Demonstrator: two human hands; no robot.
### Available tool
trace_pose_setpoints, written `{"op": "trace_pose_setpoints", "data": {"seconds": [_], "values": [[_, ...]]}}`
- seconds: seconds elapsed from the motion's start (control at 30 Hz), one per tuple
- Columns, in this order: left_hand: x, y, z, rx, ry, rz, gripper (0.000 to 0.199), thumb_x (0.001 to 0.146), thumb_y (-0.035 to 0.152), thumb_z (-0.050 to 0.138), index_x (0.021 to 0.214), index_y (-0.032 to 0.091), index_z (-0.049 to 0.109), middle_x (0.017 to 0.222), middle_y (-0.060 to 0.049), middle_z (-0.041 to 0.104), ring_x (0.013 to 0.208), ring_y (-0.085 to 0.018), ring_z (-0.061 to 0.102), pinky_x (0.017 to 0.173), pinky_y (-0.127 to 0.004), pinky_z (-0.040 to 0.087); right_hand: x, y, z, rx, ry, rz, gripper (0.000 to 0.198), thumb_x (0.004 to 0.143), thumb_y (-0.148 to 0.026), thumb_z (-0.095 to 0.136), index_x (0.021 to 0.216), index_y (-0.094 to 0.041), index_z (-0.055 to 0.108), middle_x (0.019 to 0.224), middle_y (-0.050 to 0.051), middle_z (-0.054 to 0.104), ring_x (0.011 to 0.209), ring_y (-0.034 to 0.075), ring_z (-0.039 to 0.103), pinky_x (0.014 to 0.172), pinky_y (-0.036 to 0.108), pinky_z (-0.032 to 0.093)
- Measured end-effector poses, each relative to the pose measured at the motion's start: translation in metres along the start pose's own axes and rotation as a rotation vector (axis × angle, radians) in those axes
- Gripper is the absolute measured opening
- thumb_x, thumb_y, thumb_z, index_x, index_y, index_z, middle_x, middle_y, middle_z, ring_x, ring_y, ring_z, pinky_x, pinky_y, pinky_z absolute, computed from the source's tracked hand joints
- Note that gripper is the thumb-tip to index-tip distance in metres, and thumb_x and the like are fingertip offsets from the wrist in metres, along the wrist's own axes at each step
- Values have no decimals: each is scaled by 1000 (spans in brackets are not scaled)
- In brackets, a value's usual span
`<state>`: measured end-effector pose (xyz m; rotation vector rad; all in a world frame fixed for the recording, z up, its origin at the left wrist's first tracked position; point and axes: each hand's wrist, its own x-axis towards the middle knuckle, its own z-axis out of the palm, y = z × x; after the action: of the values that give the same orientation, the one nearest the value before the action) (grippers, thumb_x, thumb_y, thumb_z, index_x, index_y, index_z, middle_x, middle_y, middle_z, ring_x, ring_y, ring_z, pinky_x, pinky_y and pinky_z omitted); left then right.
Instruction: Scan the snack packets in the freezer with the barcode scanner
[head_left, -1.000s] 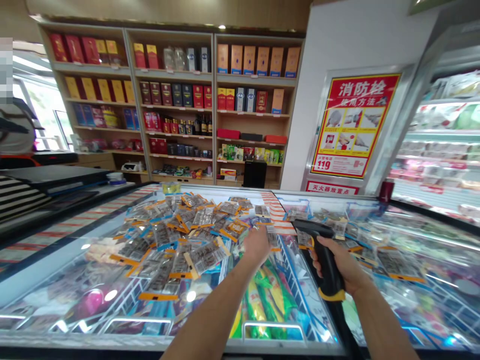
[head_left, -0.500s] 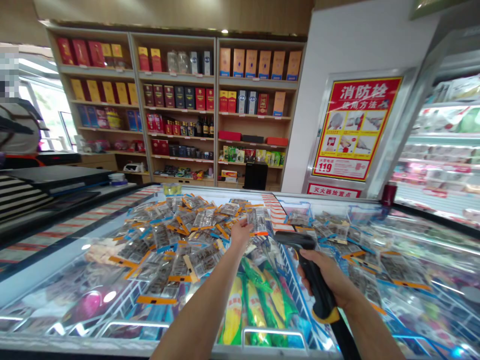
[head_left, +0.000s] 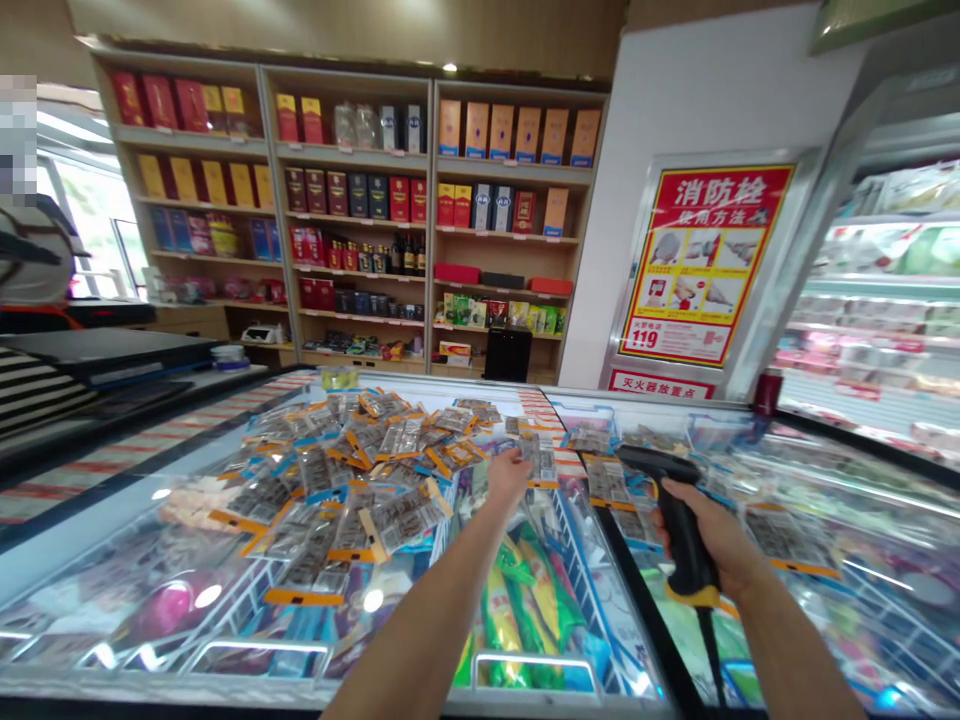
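My left hand (head_left: 510, 478) is closed on the edge of a clear snack packet (head_left: 541, 458) with an orange strip, held above the freezer's glass top. My right hand (head_left: 705, 525) is wrapped around the grip of a black and yellow barcode scanner (head_left: 681, 535), whose head points left toward the packets. To the left of my left hand, a loose pile of similar packets (head_left: 375, 455) with orange or blue strips is spread over the glass. Another packet (head_left: 609, 482) lies between the held packet and the scanner head.
Below the glass (head_left: 420, 640) are wire baskets and yellow-green corn packs (head_left: 506, 600). More packets (head_left: 791, 535) lie on the right side. Boxed goods fill the wall shelves (head_left: 360, 195) behind. A person's striped clothing (head_left: 34, 395) shows at left.
My left hand has moved right with the packet in it. The scanner in my right hand has also shifted right, and a packet beside its head now shows.
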<state>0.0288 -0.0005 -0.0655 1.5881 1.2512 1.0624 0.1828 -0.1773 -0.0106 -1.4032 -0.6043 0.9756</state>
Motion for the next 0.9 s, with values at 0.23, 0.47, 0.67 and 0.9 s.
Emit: {"op": "trace_pose_setpoints", "data": {"seconds": [0.23,0.47,0.67,0.9], "values": [[-20,30,63,320,-111,13,34,68,16,50,101,16,58,98,-9,63,91,-19,56,75,-24,40,7,-12,-49,-10,161,-4,18,72,-32,51,63,-17,49,39,-1,51,31,11,46,29,22,37],[-40,51,116,260,-245,164,29,66,13,51,92,13,61,97,-13,62,92,-23,55,78,-29,40,9,-13,-82,22,209,-15,16,69,-32,55,63,-17,50,43,-1,53,33,11,48,32,23,39],[-27,46,98,214,-216,265,32,67,10,46,96,15,61,98,-10,61,94,-20,54,82,-28,38,3,-14,-72,27,198,-32,14,69,-30,55,65,-18,50,43,-1,54,33,11,47,32,23,39],[-3,7,-24,592,103,289,26,72,15,44,91,14,61,96,-15,58,97,-25,50,83,-33,34,3,-12,-19,-32,64,-22,21,73,-33,50,60,-16,49,40,-1,52,31,10,46,31,22,39]]}}
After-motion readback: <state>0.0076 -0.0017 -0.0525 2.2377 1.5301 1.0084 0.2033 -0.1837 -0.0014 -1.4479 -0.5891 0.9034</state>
